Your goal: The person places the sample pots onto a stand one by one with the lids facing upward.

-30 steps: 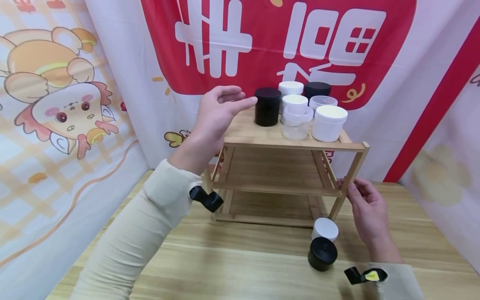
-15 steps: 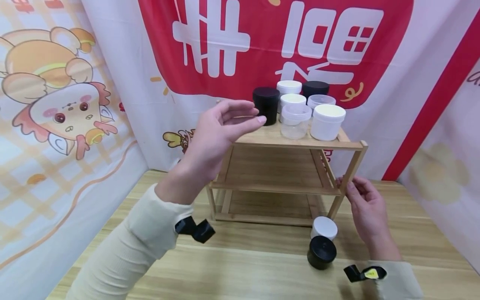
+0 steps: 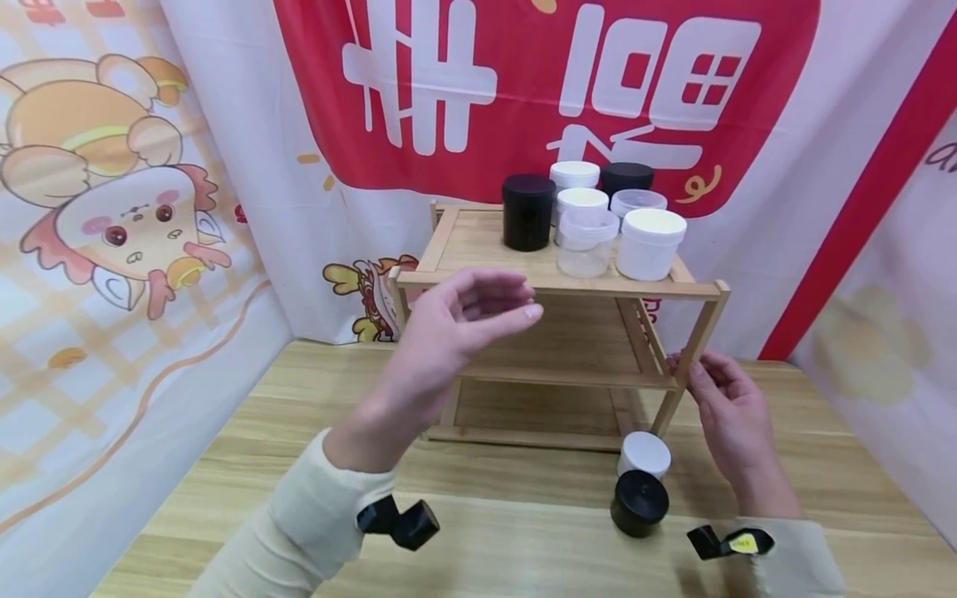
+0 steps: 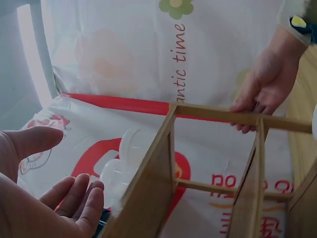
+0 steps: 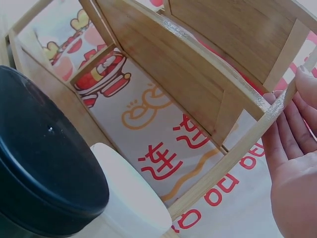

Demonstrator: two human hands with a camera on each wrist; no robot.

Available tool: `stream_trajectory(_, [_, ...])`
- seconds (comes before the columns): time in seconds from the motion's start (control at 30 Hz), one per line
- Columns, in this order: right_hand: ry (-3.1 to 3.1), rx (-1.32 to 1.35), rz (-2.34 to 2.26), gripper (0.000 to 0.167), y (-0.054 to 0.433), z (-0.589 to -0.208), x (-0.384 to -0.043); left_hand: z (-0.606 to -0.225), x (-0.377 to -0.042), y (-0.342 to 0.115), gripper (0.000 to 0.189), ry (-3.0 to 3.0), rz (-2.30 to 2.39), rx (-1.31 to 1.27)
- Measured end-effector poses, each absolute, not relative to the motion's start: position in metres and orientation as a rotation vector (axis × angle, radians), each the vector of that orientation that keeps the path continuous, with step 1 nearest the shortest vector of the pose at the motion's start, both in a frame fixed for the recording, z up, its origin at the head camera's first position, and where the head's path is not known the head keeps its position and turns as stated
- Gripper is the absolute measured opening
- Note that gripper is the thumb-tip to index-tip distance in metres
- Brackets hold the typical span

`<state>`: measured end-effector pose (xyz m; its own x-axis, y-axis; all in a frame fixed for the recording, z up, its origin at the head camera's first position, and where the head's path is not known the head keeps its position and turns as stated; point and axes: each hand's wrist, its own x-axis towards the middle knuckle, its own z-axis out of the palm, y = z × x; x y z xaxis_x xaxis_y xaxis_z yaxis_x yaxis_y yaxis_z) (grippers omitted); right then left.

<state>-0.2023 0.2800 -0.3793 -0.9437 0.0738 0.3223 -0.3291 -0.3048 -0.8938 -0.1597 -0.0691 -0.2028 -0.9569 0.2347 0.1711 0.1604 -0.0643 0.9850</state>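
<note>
A three-tier wooden shelf rack [image 3: 467, 241] stands on the table. My left hand [image 3: 467, 328] hovers in front of its top tier, fingers and thumb spread apart with nothing between them. The right hand [image 3: 736, 415] holds the rack's front right post [image 3: 699, 336]; in the right wrist view the thumb lies on one side of the post [image 5: 237, 153] and the fingers on the other. Grouped on the top tier are several lidded jars, among them a tall black jar [image 3: 528, 212], a clear jar [image 3: 586, 249] and a white jar [image 3: 650, 245].
On the table [image 3: 493, 531], by the rack's front right foot, a white-lidded jar [image 3: 645, 453] and a low black jar [image 3: 639, 502] stand close together. A red and white printed cloth [image 3: 516, 116] hangs behind, and patterned cloths flank both sides.
My left hand has come down from beside the tall black jar to below the top tier's front edge, still holding nothing. The right hand keeps its hold on the post.
</note>
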Motion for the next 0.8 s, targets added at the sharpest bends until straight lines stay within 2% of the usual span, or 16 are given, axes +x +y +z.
stream_trajectory(0.4, [-1.765,0.474,2.282,0.036,0.289,-0.378,-0.206,-0.261,-0.163,-0.054,0.043,1.994,2.199,0.358])
stream_trajectory(0.63, [-1.791,0.421,2.205,0.041,0.287,-0.372,-0.206,-0.281,-0.165,-0.052,0.046,1.983,2.161,0.345])
stream_trajectory(0.8, [-1.722,0.397,2.223,0.036,0.284,-0.372,-0.206,-0.3,-0.168,-0.052,0.047,1.996,2.134,0.296])
